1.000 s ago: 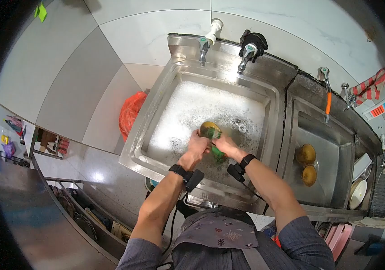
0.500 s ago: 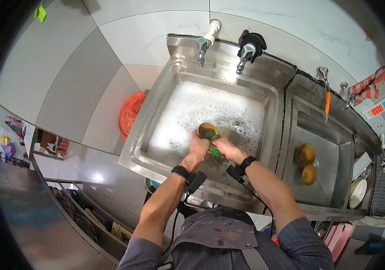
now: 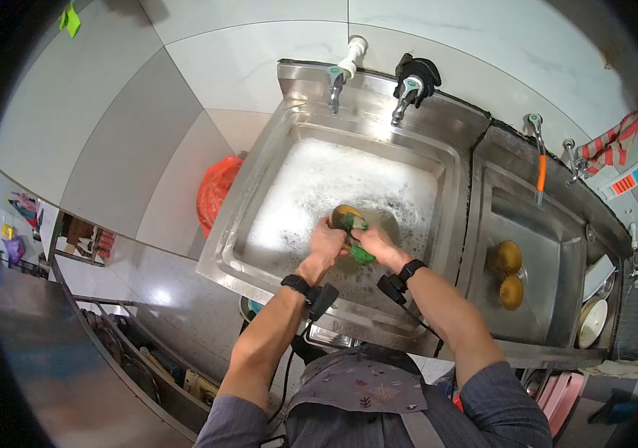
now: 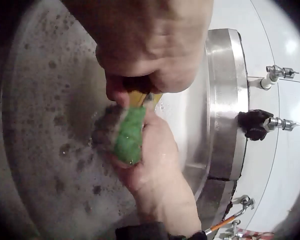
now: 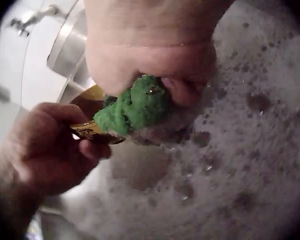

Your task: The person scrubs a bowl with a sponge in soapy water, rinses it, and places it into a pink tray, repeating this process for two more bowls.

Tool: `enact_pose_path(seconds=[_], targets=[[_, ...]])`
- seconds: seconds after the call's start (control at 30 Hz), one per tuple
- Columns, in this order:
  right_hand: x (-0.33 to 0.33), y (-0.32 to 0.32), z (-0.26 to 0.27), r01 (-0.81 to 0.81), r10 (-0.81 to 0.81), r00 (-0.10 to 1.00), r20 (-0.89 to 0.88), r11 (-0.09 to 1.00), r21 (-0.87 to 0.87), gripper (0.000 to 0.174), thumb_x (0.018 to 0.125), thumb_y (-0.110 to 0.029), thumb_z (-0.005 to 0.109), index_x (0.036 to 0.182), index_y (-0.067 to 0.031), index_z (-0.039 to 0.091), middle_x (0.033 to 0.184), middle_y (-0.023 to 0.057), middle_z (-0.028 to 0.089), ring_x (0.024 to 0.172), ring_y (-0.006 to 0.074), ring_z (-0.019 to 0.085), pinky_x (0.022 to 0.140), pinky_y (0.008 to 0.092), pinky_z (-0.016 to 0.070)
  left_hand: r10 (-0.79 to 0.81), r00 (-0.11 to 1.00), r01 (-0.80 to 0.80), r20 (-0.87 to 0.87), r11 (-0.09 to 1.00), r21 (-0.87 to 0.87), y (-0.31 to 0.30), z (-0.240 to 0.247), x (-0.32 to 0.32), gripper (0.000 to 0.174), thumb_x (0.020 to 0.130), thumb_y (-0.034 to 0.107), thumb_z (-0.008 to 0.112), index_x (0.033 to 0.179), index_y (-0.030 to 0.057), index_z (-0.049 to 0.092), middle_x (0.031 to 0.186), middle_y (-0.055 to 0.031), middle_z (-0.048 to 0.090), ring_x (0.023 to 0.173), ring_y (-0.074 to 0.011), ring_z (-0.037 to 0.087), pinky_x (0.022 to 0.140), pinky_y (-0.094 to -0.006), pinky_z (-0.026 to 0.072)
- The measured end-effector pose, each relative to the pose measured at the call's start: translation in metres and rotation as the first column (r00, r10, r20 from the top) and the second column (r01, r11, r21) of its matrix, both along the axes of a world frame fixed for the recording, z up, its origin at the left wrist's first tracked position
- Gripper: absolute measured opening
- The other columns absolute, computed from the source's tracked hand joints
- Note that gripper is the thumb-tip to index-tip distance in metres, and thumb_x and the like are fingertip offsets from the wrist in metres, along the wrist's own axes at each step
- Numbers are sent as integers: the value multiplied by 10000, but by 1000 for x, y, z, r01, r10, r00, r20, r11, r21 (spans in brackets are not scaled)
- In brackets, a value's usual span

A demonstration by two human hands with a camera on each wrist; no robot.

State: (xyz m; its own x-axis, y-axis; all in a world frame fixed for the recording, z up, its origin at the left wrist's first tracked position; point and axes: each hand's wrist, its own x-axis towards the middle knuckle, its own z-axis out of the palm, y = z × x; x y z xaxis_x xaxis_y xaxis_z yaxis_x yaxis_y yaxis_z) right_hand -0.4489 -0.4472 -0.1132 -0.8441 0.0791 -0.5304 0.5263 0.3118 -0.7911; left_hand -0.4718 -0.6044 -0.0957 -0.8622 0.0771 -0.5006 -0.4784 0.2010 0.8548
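A glossy amber bowl is gripped by the fingers of the left hand, while a bunched green scouring pad is clutched against it in the right hand.

Noted in head view: red plastic bag, left of centre; tap, upper centre, black material against it; red-striped cloth, upper right; bright-green item, upper left; pink item, lower right
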Motion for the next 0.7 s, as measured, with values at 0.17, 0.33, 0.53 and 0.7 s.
enact_pose_path(seconds=[0.17,0.33,0.53,0.7], targets=[[10,-3,17,-190,191,979,-71,982,12,586,878,-261,733,1272,101,494,973,251,693,904,384,698,790,465,549,-33,998,36,50,998,-55,-1,24,5,523,815,-43,543,1335,11,541,1031,-235,686,719,-333,719,481,-405,581],[9,4,25,-265,496,833,-244,747,610,525,890,-264,734,1220,67,495,1048,271,666,951,396,672,790,484,531,-270,956,261,117,962,83,-18,-3,-4,497,848,-3,550,1345,14,554,1054,-209,692,736,-331,720,499,-428,587],[-5,2,5,-73,76,997,26,993,-96,386,893,-185,711,1154,72,590,1030,266,675,946,379,671,795,423,529,-27,999,22,-17,968,-250,5,50,10,522,858,3,548,1378,17,509,1076,-244,684,738,-338,725,560,-383,610],[4,7,32,-245,360,894,-265,890,384,596,841,-225,773,1296,62,516,1019,270,676,1002,382,661,815,427,522,-144,990,141,-7,977,-158,-7,9,-3,426,885,19,521,1305,-48,537,1032,-244,698,613,-369,708,537,-408,604]])
